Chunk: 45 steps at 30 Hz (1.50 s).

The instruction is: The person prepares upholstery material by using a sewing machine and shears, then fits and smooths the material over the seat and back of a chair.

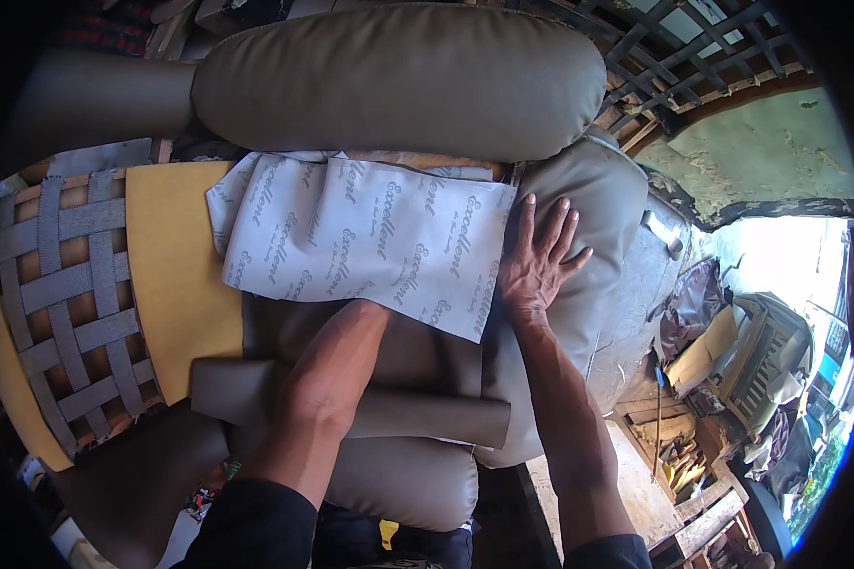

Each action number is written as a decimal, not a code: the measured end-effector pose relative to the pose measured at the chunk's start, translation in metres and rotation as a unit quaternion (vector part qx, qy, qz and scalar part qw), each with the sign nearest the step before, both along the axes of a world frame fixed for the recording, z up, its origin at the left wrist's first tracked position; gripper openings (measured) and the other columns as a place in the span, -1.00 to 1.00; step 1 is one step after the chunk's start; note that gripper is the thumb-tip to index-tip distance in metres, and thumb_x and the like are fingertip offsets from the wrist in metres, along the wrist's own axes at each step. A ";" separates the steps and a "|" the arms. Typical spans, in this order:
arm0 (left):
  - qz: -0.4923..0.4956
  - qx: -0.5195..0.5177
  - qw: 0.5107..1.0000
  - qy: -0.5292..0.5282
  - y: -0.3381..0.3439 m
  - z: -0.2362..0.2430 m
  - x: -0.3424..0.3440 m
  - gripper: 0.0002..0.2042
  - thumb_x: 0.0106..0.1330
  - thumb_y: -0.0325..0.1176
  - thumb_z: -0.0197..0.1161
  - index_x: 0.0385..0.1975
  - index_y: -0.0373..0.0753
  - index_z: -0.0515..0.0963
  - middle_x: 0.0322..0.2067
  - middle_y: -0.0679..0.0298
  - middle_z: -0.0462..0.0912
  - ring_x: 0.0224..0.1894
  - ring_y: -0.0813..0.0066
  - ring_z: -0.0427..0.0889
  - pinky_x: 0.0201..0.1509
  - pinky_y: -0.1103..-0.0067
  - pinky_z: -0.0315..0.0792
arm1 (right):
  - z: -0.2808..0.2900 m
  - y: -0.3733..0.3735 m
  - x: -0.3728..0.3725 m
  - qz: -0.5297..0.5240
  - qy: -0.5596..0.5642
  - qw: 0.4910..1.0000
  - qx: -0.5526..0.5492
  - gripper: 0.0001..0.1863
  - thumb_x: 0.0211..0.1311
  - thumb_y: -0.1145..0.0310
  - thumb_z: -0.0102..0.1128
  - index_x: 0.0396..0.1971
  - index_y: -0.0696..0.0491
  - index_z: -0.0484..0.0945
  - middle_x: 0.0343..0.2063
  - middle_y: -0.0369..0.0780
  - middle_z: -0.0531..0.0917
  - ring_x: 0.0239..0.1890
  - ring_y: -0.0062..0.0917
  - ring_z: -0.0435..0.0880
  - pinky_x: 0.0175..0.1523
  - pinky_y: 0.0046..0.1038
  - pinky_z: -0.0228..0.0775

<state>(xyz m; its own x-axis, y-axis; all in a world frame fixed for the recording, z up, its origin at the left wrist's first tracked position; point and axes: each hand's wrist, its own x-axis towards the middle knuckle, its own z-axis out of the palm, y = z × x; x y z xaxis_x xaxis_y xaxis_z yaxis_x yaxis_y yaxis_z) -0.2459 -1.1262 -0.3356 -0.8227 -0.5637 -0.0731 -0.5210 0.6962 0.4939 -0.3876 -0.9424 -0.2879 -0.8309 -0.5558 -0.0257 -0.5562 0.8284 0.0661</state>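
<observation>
While the right hand (538, 261) lay flat and open, fingers spread, on the taupe leatherette armrest cushion (598, 228), the left hand could not be seen: its forearm (327, 379) ran under the white printed lining fabric (370, 242), so whether it gripped anything could not be told. Lining fabric: thin, non-woven, creased, patterned with repeated grey script, lying over the seat between the two arms, its right edge touching the right hand's thumb side. Backrest cushion (399, 81): long, rounded, smooth taupe leatherette, stitched along its ends. Seat cover (417, 356): same material, loose and folded, with a rolled flap (427, 415) crossing under the left forearm. Yellow foam sheet (176, 275): flat, matte, left of the fabric. Webbing (62, 303): grey straps woven in a lattice over a wooden frame, at far left.
</observation>
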 end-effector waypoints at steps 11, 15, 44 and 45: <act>0.000 -0.001 1.000 0.000 -0.001 -0.001 0.000 -0.50 0.56 -0.03 -0.02 0.31 -0.25 0.41 0.21 0.09 0.53 0.26 0.15 0.50 0.36 0.22 0.37 | -0.001 0.000 0.000 -0.001 0.000 1.000 0.001 -0.04 0.21 -0.07 0.27 0.58 -0.36 0.02 0.60 -0.03 -0.13 0.64 -0.10 -0.22 0.43 0.53 -0.42; 0.000 -0.001 1.000 0.001 -0.002 -0.001 0.001 -0.50 0.56 -0.04 -0.02 0.31 -0.25 0.42 0.20 0.09 0.54 0.25 0.15 0.51 0.36 0.22 0.38 | 0.000 -0.001 0.000 -0.007 -0.010 1.000 0.012 -0.04 0.21 -0.07 0.27 0.58 -0.36 0.01 0.60 -0.03 -0.14 0.64 -0.10 -0.23 0.43 0.53 -0.42; -0.004 0.000 1.000 0.006 -0.001 -0.002 0.003 -0.51 0.55 -0.05 0.01 0.30 -0.25 0.43 0.19 0.09 0.55 0.24 0.14 0.52 0.34 0.24 0.40 | 0.008 -0.004 0.002 -0.012 -0.030 0.999 0.000 -0.16 0.35 0.06 0.11 0.59 -0.37 -0.01 0.61 -0.05 -0.16 0.64 -0.10 -0.24 0.46 0.48 -0.47; -0.003 0.000 1.000 0.004 -0.002 -0.002 0.003 -0.51 0.55 -0.05 0.01 0.30 -0.25 0.43 0.19 0.08 0.55 0.24 0.14 0.52 0.34 0.24 0.40 | 0.011 -0.005 0.003 -0.017 -0.044 0.999 -0.009 -0.21 0.41 0.17 0.04 0.59 -0.37 -0.01 0.61 -0.06 -0.17 0.65 -0.11 -0.26 0.47 0.44 -0.49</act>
